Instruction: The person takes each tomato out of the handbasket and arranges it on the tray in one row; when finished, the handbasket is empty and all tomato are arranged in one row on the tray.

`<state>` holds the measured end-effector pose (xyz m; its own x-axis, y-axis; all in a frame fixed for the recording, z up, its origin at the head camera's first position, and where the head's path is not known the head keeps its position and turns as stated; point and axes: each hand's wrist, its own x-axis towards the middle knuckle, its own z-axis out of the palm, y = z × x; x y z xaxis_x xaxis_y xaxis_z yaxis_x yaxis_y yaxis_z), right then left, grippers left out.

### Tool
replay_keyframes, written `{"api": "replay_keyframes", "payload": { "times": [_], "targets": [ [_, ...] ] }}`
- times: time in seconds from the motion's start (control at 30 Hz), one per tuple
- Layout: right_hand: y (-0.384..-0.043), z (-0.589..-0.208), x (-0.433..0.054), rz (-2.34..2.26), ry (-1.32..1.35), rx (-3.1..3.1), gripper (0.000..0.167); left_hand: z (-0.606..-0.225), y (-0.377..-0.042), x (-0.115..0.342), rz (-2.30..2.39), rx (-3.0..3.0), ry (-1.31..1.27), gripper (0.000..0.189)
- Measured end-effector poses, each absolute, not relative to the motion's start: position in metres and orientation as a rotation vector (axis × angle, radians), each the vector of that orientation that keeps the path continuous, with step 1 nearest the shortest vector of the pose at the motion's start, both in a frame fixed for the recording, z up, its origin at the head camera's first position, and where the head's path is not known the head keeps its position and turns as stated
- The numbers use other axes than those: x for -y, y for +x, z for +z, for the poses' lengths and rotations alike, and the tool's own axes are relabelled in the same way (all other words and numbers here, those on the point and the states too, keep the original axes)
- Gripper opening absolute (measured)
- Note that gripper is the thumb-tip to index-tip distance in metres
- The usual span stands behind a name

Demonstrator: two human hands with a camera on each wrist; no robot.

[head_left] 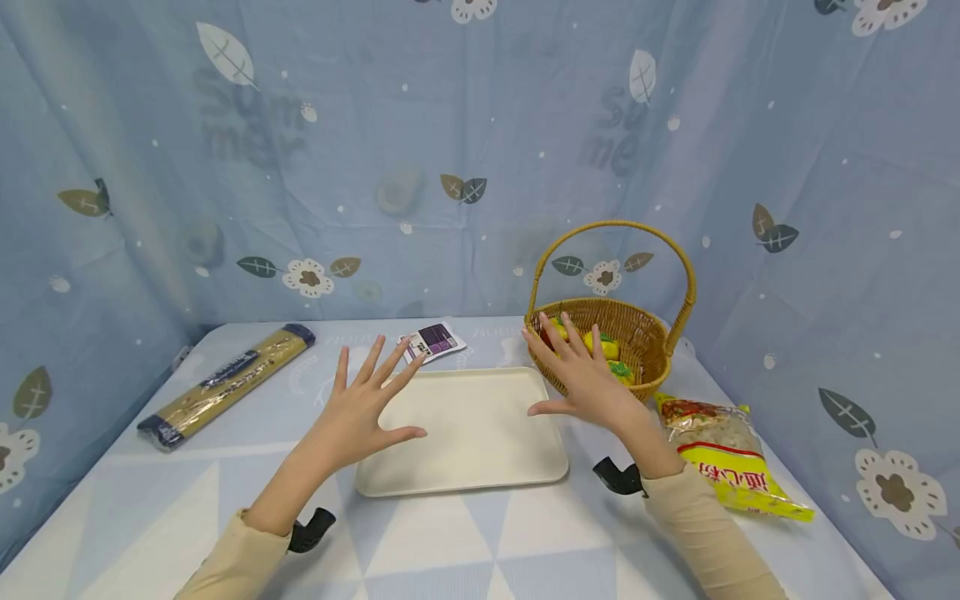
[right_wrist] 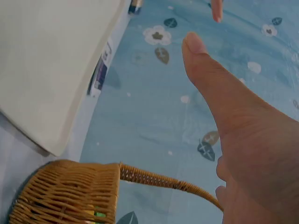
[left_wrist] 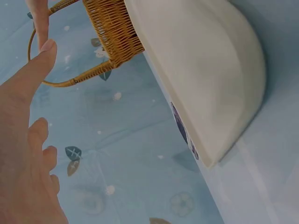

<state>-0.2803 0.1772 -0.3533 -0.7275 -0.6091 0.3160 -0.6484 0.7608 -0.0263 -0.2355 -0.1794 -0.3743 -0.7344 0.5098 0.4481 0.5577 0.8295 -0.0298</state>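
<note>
Both hands are held up with fingers spread, and neither holds anything. In the head view my left hand [head_left: 362, 421] hovers by the left edge of a cream rectangular tray [head_left: 468, 429]. My right hand [head_left: 588, 379] is raised to the tray's right, in front of a wicker basket [head_left: 645, 333] with a tall handle. Inside the basket lie several yellow, red and green items [head_left: 602, 345], partly hidden by that hand. The left wrist view shows the left thumb [left_wrist: 35, 70] apart from the tray; in the right wrist view the right thumb [right_wrist: 205, 70] is likewise free.
A long pack of dried noodles [head_left: 232, 383] lies at the left. Behind the tray is a small white and purple packet [head_left: 435, 342]. A yellow-labelled clear bag [head_left: 723, 458] rests at the right, beside the basket. Patterned blue curtains [head_left: 360, 167] surround the table.
</note>
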Motion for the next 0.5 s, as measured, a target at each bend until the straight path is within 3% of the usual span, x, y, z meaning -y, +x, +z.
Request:
{"api": "replay_keyframes", "payload": {
  "times": [0.5],
  "targets": [
    [-0.305, -0.343, -0.204, 0.413, 0.906, 2.793, 0.098, -0.384, -0.228, 0.216, -0.337, 2.778, -0.814, 0.109]
  ]
}}
